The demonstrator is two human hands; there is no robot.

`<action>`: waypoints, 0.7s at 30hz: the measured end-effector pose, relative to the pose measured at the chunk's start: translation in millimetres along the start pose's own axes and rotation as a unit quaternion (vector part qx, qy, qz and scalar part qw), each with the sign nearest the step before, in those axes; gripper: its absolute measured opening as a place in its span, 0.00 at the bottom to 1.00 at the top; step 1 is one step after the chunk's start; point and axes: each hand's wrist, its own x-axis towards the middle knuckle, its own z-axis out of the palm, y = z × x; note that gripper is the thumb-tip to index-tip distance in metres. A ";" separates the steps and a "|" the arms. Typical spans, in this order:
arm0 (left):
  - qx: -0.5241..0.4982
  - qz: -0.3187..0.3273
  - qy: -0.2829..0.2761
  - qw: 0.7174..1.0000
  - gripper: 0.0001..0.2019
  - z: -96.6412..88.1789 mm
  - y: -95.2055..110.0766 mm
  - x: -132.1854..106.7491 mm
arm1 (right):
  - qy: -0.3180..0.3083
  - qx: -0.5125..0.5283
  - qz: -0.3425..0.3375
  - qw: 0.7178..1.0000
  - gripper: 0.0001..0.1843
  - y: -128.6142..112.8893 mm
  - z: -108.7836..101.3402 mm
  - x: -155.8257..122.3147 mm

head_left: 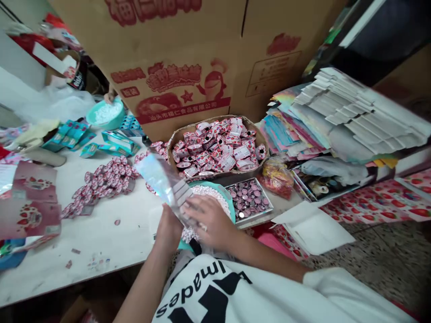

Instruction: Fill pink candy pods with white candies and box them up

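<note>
A workroom around the hands. Speckled stone floor lies right of the right hand; a white table extends left of the left hand. Beyond both hands, a large cardboard carton with red print stands at the table's far side. A dark panel fills the far upper right, a white panel the far upper left.

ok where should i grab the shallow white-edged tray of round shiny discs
Take the shallow white-edged tray by its near right corner, coming from the right with your right hand, now on the clear plastic bag. The round teal basin crowds its left end and the cardboard tray of packets sits behind it, so that corner looks freest.
</note>
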 end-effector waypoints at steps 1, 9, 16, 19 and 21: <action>0.003 -0.001 0.012 1.000 0.35 0.0 -1.2 -0.9 | -0.048 -0.026 -0.025 0.998 0.24 -8.8 2.7 1.0; -0.018 0.046 0.108 0.993 0.27 -4.8 4.6 -6.0 | 0.060 0.116 0.093 0.987 0.25 -13.5 0.6 12.5; 0.262 0.132 0.062 0.954 0.40 -6.3 -3.7 3.9 | 0.063 0.454 0.235 0.857 0.23 11.9 5.7 23.6; 0.428 0.359 0.168 0.812 0.54 -17.5 17.3 2.1 | 0.103 0.270 0.182 0.940 0.22 17.8 -10.3 22.3; 0.494 0.511 0.162 0.684 0.49 -19.9 38.7 -6.5 | 0.070 0.112 0.138 0.982 0.23 17.8 -28.7 17.7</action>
